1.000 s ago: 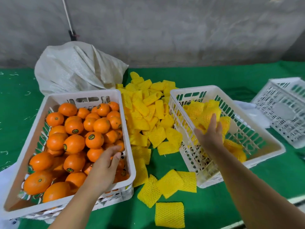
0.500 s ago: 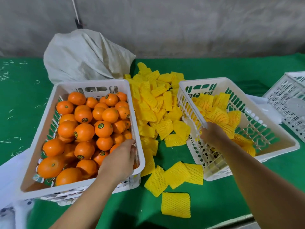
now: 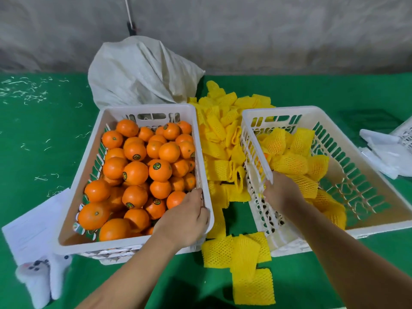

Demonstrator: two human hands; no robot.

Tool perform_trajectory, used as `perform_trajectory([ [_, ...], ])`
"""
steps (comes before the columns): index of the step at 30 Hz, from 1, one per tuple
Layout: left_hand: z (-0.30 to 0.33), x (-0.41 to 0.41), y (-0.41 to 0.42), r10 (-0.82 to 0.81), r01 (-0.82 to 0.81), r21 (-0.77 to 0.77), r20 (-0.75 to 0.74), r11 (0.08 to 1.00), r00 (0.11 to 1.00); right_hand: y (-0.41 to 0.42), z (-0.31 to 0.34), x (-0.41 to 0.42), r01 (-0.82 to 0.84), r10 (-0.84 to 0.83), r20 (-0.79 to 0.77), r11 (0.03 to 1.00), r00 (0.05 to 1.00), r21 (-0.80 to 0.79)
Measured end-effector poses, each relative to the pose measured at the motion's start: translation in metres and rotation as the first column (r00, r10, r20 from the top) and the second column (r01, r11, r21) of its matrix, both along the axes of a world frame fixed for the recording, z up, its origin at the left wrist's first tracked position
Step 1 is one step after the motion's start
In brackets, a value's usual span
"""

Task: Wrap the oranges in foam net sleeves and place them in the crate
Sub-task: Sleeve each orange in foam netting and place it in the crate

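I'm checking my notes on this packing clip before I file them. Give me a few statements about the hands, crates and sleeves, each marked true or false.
1. The left hand grips the right rim of the crate of bare oranges. True.
2. The right hand holds an orange. False: it grips the left rim of the crate of wrapped oranges.
3. Loose yellow foam net sleeves lie on the green table between the two crates. True.
4. The right-hand crate holds only unwrapped fruit. False: its oranges sit in yellow net sleeves.
5. A white sack lies behind the orange crate. True.
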State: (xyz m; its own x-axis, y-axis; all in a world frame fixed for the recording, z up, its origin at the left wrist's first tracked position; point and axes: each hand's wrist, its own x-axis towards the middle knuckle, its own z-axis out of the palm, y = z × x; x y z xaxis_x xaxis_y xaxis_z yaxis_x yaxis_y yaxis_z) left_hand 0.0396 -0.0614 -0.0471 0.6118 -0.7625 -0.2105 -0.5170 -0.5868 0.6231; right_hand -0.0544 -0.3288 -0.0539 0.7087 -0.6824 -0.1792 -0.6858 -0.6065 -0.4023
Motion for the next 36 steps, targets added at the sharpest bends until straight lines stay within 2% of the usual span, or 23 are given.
perform_trajectory([
  [2, 0.002, 0.003, 0.001, -0.018, 0.030, 0.065, -0.183, 0.997, 0.983, 0.001, 0.002, 0.000, 0.033, -0.033, -0.001, 0.999, 0.999, 0.009],
  [5, 0.007, 0.009, 0.004, -0.058, 0.109, 0.137, -0.330, 0.985, 0.942, 0.008, 0.007, -0.001, 0.041, -0.044, -0.059, 0.998, 0.997, -0.051],
  [9, 0.012, 0.012, 0.007, -0.096, 0.158, 0.094, -0.472, 0.983, 0.877, 0.015, 0.008, -0.004, -0.041, 0.012, -0.109, 0.962, 0.994, -0.269],
  [12, 0.015, 0.010, 0.009, -0.139, 0.203, 0.074, -0.505, 0.976, 0.852, 0.014, 0.008, 0.000, -0.053, 0.022, -0.111, 0.955, 0.994, -0.293],
  [15, 0.015, 0.002, 0.014, -0.175, 0.248, 0.118, -0.429, 0.962, 0.886, 0.014, 0.005, 0.002, -0.113, 0.053, -0.178, 0.932, 0.983, -0.343],
  [17, 0.011, 0.001, 0.017, -0.159, 0.241, 0.142, -0.431, 0.960, 0.888, 0.014, 0.003, 0.001, -0.214, 0.128, -0.206, 0.853, 0.970, -0.476],
  [19, 0.007, 0.006, 0.019, -0.114, 0.182, 0.075, -0.538, 0.980, 0.835, 0.015, -0.003, 0.002, -0.337, 0.279, -0.192, 0.722, 0.941, -0.604],
  [21, 0.005, 0.015, 0.019, -0.099, 0.128, 0.002, -0.619, 0.992, 0.779, 0.023, -0.008, 0.010, -0.442, 0.387, -0.235, 0.637, 0.892, -0.631],
  [22, 0.004, 0.019, 0.018, -0.105, 0.118, -0.022, -0.629, 0.993, 0.770, 0.030, -0.010, 0.016, -0.497, 0.407, -0.290, 0.643, 0.866, -0.582],
  [23, 0.003, 0.023, 0.017, -0.119, 0.119, -0.042, -0.621, 0.992, 0.775, 0.038, -0.015, 0.025, -0.524, 0.414, -0.324, 0.726, 0.850, -0.446],
  [24, 0.001, 0.027, 0.016, -0.129, 0.124, -0.047, -0.567, 0.991, 0.814, 0.048, -0.019, 0.035, -0.485, 0.404, -0.324, 0.845, 0.855, -0.226],
  [25, -0.003, 0.032, 0.014, -0.111, 0.117, -0.012, -0.434, 0.993, 0.894, 0.056, -0.025, 0.044, -0.390, 0.371, -0.349, 0.921, 0.861, 0.015],
  [26, -0.008, 0.038, 0.013, -0.079, 0.097, 0.072, -0.223, 0.993, 0.972, 0.064, -0.033, 0.051, -0.281, 0.344, -0.386, 0.936, 0.856, 0.211],
  [27, -0.013, 0.044, 0.011, -0.058, 0.054, 0.208, 0.017, 0.977, 0.998, 0.070, -0.043, 0.057, -0.196, 0.333, -0.413, 0.920, 0.847, 0.340],
  [28, -0.016, 0.049, 0.010, -0.053, -0.009, 0.347, 0.169, 0.938, 0.984, 0.076, -0.053, 0.060, -0.143, 0.318, -0.407, 0.903, 0.856, 0.405],
  [29, -0.020, 0.052, 0.009, -0.069, -0.035, 0.459, 0.208, 0.888, 0.976, 0.079, -0.063, 0.060, -0.107, 0.282, -0.367, 0.896, 0.886, 0.430],
  [31, -0.028, 0.050, 0.006, -0.173, 0.042, 0.643, 0.142, 0.764, 0.975, 0.081, -0.075, 0.058, -0.095, 0.171, -0.162, 0.915, 0.972, 0.392],
  [33, -0.034, 0.045, 0.003, -0.250, 0.068, 0.697, 0.163, 0.713, 0.955, 0.082, -0.075, 0.051, -0.087, 0.051, 0.113, 0.935, 0.992, 0.342],
  [36, -0.036, 0.042, -0.005, -0.247, -0.016, 0.663, 0.301, 0.749, 0.921, 0.087, -0.060, 0.036, -0.022, -0.153, 0.420, 0.923, 0.894, 0.383],
])
